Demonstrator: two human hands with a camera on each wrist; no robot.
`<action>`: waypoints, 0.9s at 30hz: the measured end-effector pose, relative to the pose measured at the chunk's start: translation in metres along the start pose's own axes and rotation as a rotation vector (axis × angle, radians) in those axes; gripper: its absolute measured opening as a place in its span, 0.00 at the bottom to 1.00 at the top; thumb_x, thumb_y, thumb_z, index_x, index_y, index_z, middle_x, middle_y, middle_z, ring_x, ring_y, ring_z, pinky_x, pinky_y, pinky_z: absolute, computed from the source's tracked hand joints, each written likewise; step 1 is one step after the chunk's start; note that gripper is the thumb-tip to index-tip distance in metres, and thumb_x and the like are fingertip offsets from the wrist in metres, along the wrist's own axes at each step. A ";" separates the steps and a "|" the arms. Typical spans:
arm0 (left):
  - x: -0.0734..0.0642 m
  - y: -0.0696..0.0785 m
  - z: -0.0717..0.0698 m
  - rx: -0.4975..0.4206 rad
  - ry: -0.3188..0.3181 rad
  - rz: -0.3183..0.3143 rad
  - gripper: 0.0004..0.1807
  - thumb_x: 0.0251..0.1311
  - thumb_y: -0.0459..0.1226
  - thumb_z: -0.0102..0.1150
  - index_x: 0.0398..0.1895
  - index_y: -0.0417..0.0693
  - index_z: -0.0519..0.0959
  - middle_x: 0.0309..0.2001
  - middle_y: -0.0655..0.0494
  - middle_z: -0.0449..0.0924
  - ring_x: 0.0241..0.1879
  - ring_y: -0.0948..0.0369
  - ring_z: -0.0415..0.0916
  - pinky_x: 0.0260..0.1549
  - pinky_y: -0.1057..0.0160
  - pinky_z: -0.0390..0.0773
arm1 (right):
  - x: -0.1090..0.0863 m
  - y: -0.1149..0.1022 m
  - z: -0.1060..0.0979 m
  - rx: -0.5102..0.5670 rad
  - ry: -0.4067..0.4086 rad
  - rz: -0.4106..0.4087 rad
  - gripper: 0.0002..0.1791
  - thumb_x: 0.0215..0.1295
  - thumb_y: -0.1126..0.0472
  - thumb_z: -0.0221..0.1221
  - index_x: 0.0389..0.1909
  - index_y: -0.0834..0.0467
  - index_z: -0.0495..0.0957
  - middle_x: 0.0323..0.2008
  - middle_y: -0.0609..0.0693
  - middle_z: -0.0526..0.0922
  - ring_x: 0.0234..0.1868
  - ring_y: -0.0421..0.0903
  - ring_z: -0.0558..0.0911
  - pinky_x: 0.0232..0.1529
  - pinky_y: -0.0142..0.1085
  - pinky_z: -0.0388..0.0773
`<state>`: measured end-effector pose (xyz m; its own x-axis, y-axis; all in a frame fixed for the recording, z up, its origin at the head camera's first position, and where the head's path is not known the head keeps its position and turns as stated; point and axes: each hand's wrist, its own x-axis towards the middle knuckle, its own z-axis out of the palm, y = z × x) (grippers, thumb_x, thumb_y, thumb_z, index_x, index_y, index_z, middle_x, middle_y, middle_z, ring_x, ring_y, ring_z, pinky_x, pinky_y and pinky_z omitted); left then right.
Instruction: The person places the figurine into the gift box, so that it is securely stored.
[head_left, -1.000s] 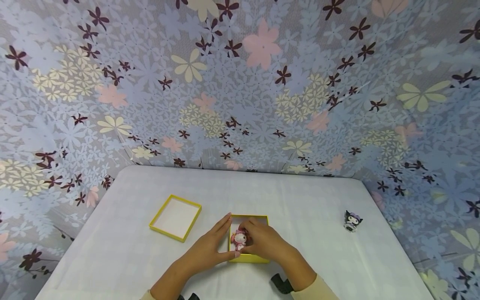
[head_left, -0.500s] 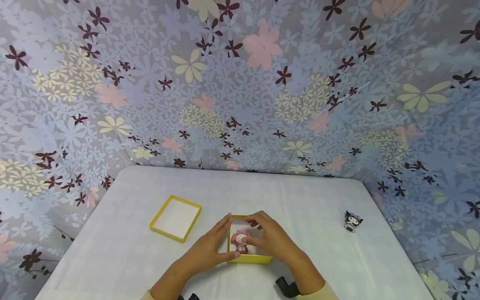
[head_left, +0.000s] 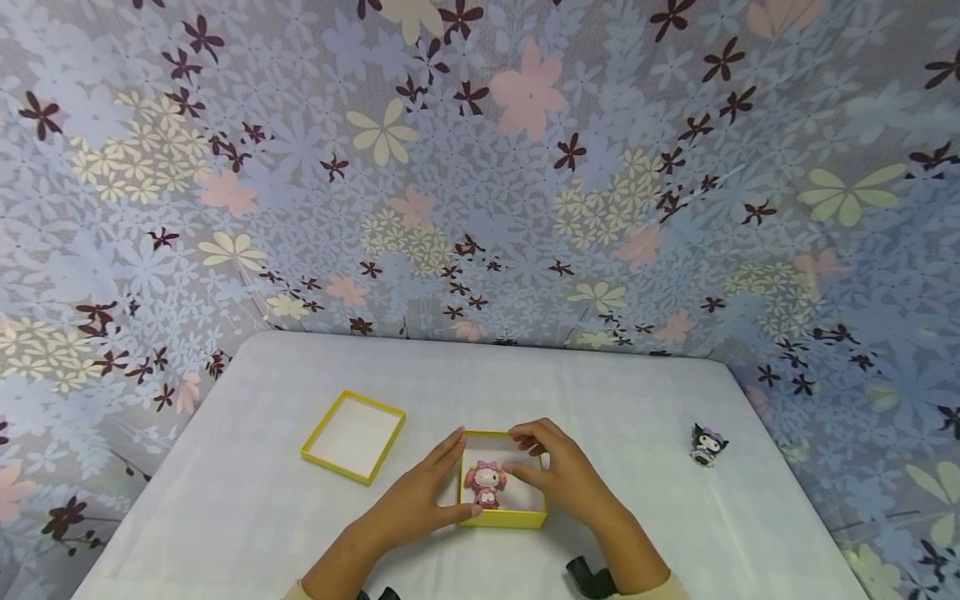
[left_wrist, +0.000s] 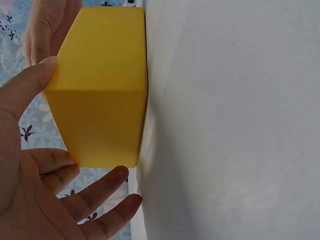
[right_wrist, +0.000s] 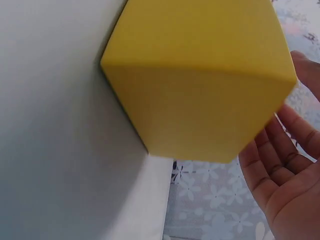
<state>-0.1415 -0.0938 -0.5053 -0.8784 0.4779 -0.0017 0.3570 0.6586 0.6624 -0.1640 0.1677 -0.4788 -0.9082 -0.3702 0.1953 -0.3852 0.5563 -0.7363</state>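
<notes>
An open yellow box [head_left: 502, 519] with a white inside stands on the table near the person. Inside, toward its left wall, is a small pink-and-white figurine [head_left: 486, 485] with a bow, its face upward. The left hand [head_left: 420, 496] spans the box's left side, thumb at the near rim and fingertips at the far corner. In the left wrist view its last two fingers spread loosely beside the yellow wall. Over the right side of the box hovers the right hand [head_left: 566, 475], fingers loosely bent and holding nothing, thumb tip close to the figurine's head.
A shallow square lid [head_left: 353, 437] with a yellow rim lies inside up, left of the box. Far to the right is a black, white and purple figurine [head_left: 707, 445]. The white-covered table [head_left: 637, 400] ends at a floral backdrop [head_left: 525, 208].
The right hand has let go of the pink figurine and drawn back to the right. The figurine now shows fully in the box. The left hand has stayed in place.
</notes>
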 end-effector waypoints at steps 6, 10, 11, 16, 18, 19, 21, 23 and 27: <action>0.000 0.000 0.000 0.009 0.001 -0.007 0.56 0.58 0.68 0.60 0.82 0.53 0.51 0.83 0.70 0.40 0.79 0.55 0.54 0.73 0.45 0.64 | -0.002 0.005 -0.010 -0.007 0.043 0.062 0.24 0.61 0.50 0.70 0.58 0.45 0.77 0.54 0.48 0.81 0.53 0.40 0.80 0.55 0.36 0.82; 0.000 0.000 0.000 0.016 -0.002 -0.010 0.56 0.58 0.69 0.60 0.82 0.54 0.50 0.83 0.70 0.39 0.79 0.55 0.53 0.74 0.46 0.64 | -0.004 0.010 -0.019 -0.043 0.079 0.097 0.24 0.62 0.51 0.70 0.58 0.44 0.77 0.54 0.47 0.81 0.54 0.40 0.80 0.57 0.39 0.82; 0.000 0.000 0.000 0.017 -0.001 -0.008 0.56 0.58 0.69 0.60 0.82 0.54 0.50 0.83 0.69 0.39 0.79 0.55 0.53 0.74 0.45 0.64 | -0.005 0.012 -0.021 -0.052 0.089 0.104 0.24 0.62 0.52 0.70 0.58 0.45 0.77 0.54 0.47 0.81 0.54 0.40 0.80 0.57 0.40 0.82; 0.001 0.001 0.000 0.016 -0.003 -0.005 0.57 0.58 0.69 0.59 0.82 0.53 0.49 0.83 0.64 0.41 0.80 0.54 0.51 0.74 0.46 0.63 | -0.008 0.022 -0.033 -0.104 0.130 0.136 0.25 0.62 0.52 0.70 0.59 0.47 0.76 0.54 0.46 0.80 0.54 0.42 0.80 0.57 0.43 0.82; 0.001 0.001 0.000 0.013 -0.003 -0.004 0.57 0.58 0.69 0.59 0.82 0.52 0.49 0.83 0.63 0.41 0.80 0.54 0.52 0.74 0.45 0.63 | -0.009 0.026 -0.038 -0.117 0.148 0.148 0.25 0.62 0.52 0.70 0.60 0.49 0.76 0.54 0.46 0.80 0.54 0.43 0.81 0.57 0.44 0.82; 0.001 0.001 -0.001 0.012 -0.004 -0.004 0.57 0.58 0.69 0.59 0.82 0.52 0.49 0.83 0.63 0.41 0.80 0.54 0.52 0.74 0.45 0.63 | -0.010 0.028 -0.041 -0.119 0.157 0.155 0.25 0.62 0.52 0.70 0.60 0.49 0.76 0.54 0.46 0.80 0.54 0.44 0.81 0.57 0.45 0.82; 0.001 0.002 -0.001 0.011 -0.005 -0.005 0.57 0.58 0.69 0.59 0.82 0.52 0.49 0.83 0.64 0.41 0.80 0.54 0.52 0.74 0.45 0.63 | -0.012 0.031 -0.046 -0.121 0.176 0.169 0.26 0.62 0.52 0.70 0.60 0.50 0.76 0.54 0.46 0.79 0.54 0.45 0.81 0.57 0.45 0.82; 0.001 0.002 -0.001 0.009 -0.006 -0.005 0.56 0.58 0.68 0.60 0.82 0.52 0.49 0.83 0.66 0.40 0.80 0.54 0.52 0.74 0.45 0.63 | -0.015 0.035 -0.050 -0.129 0.190 0.183 0.26 0.63 0.52 0.70 0.60 0.51 0.76 0.54 0.47 0.79 0.55 0.45 0.81 0.57 0.46 0.82; 0.002 0.001 0.000 0.011 -0.013 -0.013 0.56 0.58 0.68 0.60 0.82 0.53 0.49 0.83 0.70 0.38 0.80 0.55 0.51 0.75 0.46 0.63 | -0.022 0.044 -0.059 -0.144 0.202 0.209 0.26 0.64 0.53 0.69 0.61 0.53 0.75 0.56 0.49 0.78 0.56 0.47 0.81 0.58 0.48 0.81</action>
<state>-0.1427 -0.0925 -0.5043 -0.8788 0.4768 -0.0196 0.3495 0.6711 0.6538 -0.1709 0.2439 -0.4776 -0.9787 -0.0893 0.1847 -0.1926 0.7100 -0.6774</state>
